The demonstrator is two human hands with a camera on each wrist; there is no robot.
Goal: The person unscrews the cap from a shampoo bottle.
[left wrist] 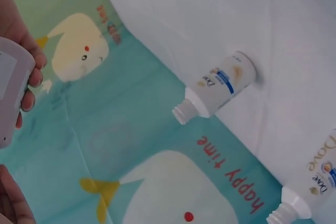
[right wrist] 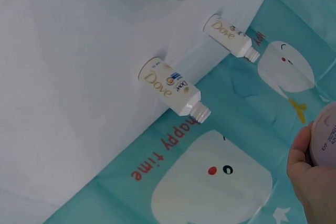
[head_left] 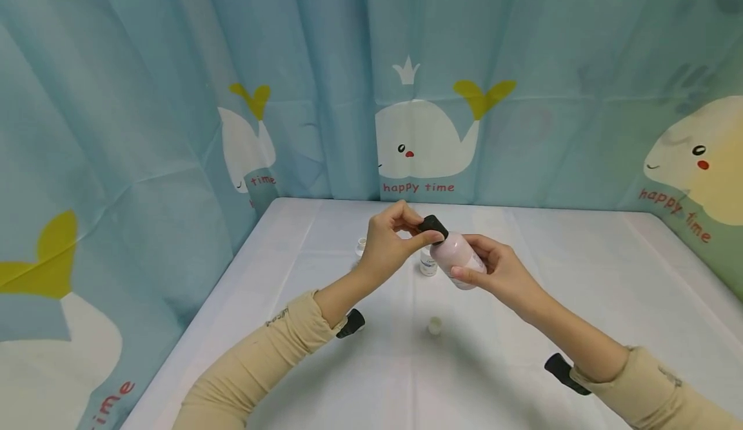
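My right hand point(head_left: 505, 272) grips a pale pink bottle point(head_left: 458, 256) round its body, holding it tilted above the table. At its upper end, the thumb and fingers of my left hand point(head_left: 390, 240) pinch a black cap point(head_left: 433, 226). The left wrist view shows the side of the pink bottle point(left wrist: 13, 90) with fingertips curled along its edge. In the right wrist view its printed base point(right wrist: 324, 139) sits in my right hand point(right wrist: 307, 177). Behind the hands stand two white Dove bottles point(right wrist: 169, 86) point(right wrist: 228, 36), upright, with bare threaded necks.
A small pale cap point(head_left: 435, 325) lies on the white-covered table point(head_left: 493, 378), nearer to me than the bottles. Blue curtains point(head_left: 325, 43) printed with whales hang at the table's back and sides. Beside each cuff is a black piece point(head_left: 351, 323) point(head_left: 565, 373).
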